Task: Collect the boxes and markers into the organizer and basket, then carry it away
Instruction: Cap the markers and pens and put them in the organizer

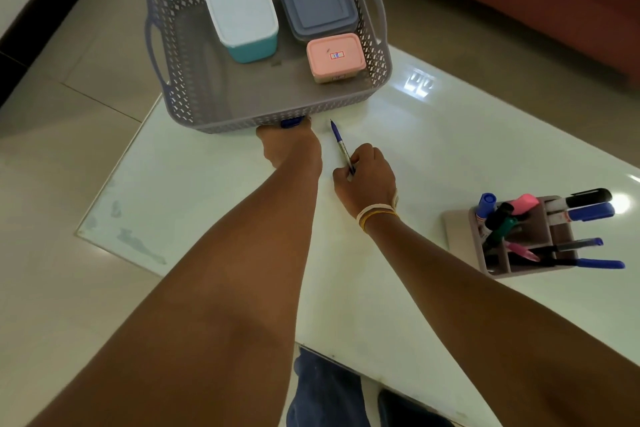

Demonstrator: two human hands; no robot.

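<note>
Basket: a grey perforated basket [180, 55] with side handles sits at the far left of the white worktop [433, 156], partly overhanging its far edge.
Boxes: three lie inside the basket; a white-lidded teal box [242, 10] on the left, a grey-blue square box [318, 2] at the far right, a pink-lidded small box [336, 57] with a label just near of it.
Left hand: the left hand [291, 146] is at the basket's near wall, with a small blue thing [290, 123] at its fingers; whether they grasp it I cannot tell.
Right hand: the right hand [367, 177], bands on its wrist, has its fingers curled round a blue pen [341, 144], tip pointing far, just right of the left hand.
Organizer: a grey organizer [530, 246] stands on the worktop at the right, well apart from the basket, holding markers [585, 206] in blue, black, green and pink.
Floor: pale tiles [69, 156] on the left.
</note>
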